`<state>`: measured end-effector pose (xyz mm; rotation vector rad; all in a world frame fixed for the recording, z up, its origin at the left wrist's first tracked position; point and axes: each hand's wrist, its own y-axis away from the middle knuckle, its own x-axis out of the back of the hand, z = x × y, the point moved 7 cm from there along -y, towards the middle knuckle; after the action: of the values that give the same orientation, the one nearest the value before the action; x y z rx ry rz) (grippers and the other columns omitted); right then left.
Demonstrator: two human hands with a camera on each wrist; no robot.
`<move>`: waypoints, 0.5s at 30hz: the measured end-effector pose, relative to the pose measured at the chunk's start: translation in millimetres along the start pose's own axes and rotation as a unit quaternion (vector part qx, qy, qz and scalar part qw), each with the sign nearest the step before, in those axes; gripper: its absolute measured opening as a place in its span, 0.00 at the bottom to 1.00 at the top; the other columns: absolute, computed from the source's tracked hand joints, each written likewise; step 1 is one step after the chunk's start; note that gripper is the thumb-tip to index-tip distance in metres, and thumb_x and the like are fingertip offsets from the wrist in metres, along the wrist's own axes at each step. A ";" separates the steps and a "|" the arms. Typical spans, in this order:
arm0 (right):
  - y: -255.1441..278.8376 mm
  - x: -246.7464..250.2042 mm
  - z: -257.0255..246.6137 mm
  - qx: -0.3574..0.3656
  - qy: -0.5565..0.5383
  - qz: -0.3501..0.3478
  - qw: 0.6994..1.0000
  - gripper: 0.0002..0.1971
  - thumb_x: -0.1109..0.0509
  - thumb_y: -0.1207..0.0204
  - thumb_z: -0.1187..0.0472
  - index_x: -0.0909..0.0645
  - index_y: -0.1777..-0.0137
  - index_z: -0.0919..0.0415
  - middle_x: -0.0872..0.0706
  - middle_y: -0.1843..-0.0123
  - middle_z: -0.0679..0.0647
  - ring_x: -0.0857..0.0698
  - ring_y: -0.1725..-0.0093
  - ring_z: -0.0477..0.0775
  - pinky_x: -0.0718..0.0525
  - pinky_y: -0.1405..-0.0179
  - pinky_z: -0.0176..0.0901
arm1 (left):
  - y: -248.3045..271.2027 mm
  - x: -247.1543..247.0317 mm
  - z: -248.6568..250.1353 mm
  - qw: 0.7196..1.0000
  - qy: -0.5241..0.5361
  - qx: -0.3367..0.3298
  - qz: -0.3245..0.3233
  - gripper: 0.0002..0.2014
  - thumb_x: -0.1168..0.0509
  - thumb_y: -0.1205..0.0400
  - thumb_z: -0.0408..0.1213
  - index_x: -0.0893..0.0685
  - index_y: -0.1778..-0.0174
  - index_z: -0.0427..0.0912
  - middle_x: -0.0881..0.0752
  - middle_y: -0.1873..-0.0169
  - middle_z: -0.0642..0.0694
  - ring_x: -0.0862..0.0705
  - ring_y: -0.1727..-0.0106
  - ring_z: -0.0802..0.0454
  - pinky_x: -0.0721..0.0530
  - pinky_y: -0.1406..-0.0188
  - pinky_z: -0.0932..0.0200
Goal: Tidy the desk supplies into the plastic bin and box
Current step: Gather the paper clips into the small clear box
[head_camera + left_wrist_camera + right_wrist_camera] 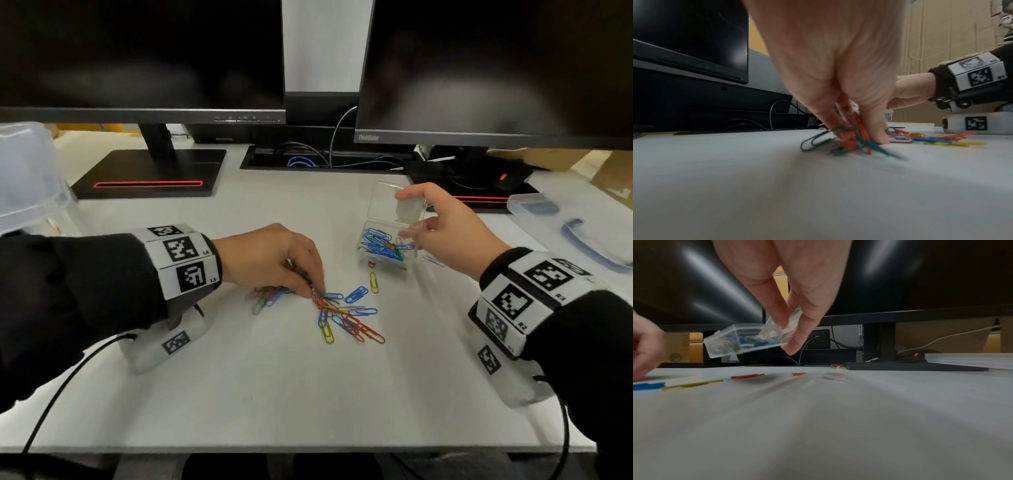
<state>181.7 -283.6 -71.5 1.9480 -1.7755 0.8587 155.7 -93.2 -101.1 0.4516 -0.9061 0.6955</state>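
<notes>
Coloured paper clips (346, 315) lie scattered on the white desk (274, 394). My left hand (308, 284) reaches down into them and pinches a small bunch of clips (851, 139) between thumb and fingers, still touching the desk. My right hand (411, 219) holds a small clear plastic box (387, 243) with its lid up, tilted and lifted off the desk (818, 418). The box (740, 340) holds several blue, green and red clips. A few loose clips (747, 376) lie under it.
Two dark monitors (137, 54) on black stands (150, 171) stand at the back, with a cable slot (325, 161) between them. A large clear plastic bin (24, 178) sits at far left. A clear lid with a blue handle (579, 233) lies at right.
</notes>
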 end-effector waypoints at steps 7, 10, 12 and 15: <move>0.9 -0.8 -1.1 -0.010 -0.002 -0.007 1.000 0.24 0.32 0.26 0.73 0.27 0.35 0.48 0.29 0.45 0.45 0.14 0.47 0.59 0.16 0.51 0.43 | -8.5 24.5 6.5 0.990 -0.046 -0.026 0.131 0.07 0.26 0.27 0.32 0.08 0.56 0.45 0.10 0.56 0.49 0.15 0.55 0.59 0.21 0.52 0.74; 0.3 -2.3 -0.3 -0.010 0.001 -0.013 1.000 0.23 0.31 0.26 0.72 0.27 0.36 0.49 0.30 0.42 0.45 0.14 0.47 0.59 0.16 0.50 0.43 | -12.0 45.0 26.7 0.955 -0.068 -0.103 0.270 0.06 0.28 0.26 0.32 0.09 0.54 0.42 0.12 0.57 0.50 0.16 0.57 0.61 0.21 0.53 0.75; -0.2 -3.7 0.3 -0.009 -0.004 -0.018 1.000 0.23 0.32 0.26 0.72 0.27 0.36 0.49 0.28 0.40 0.45 0.14 0.47 0.59 0.16 0.54 0.39 | -18.3 52.3 37.0 0.934 -0.061 -0.120 0.332 0.06 0.29 0.24 0.33 0.09 0.54 0.42 0.14 0.57 0.52 0.18 0.58 0.63 0.20 0.52 0.71; -0.8 -4.0 -1.3 0.005 -0.008 -0.017 1.000 0.22 0.31 0.27 0.73 0.26 0.40 0.48 0.23 0.36 0.50 0.13 0.49 0.61 0.17 0.57 0.37 | -35.9 50.2 56.3 0.915 -0.035 -0.155 0.371 0.06 0.29 0.25 0.33 0.09 0.56 0.39 0.14 0.58 0.49 0.17 0.56 0.59 0.18 0.54 0.68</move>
<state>182.1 -279.6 -73.1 1.9905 -1.7463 0.8432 171.4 -135.6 -30.9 -0.1800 -1.2447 1.2041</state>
